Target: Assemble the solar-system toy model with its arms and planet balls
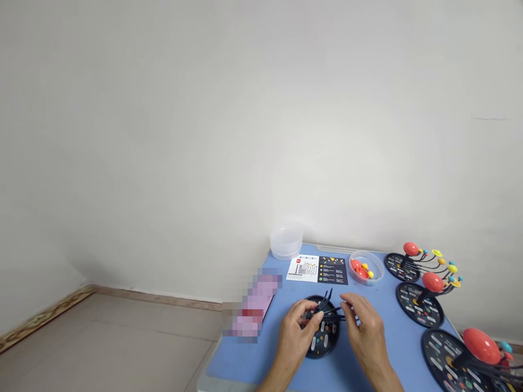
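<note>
A round black base [322, 343] printed with small coloured planets lies on the blue table between my hands. Thin black rods [329, 301] fan out above it. My left hand [297, 326] pinches the rods near where they come together, over the base's left side. On the right, the thumb and fingers of my right hand [363, 321] are closed around the rod ends that reach past the base. Part of the base and the rods' joined ends are hidden behind my left fingers.
Three assembled solar system models [432, 283] with red balls line the table's right side. A clear tub [379, 267] of red and yellow balls, an instruction sheet [304, 268] and stacked clear tubs [286, 244] stand behind. A blurred pink item [259, 299] lies along the left edge.
</note>
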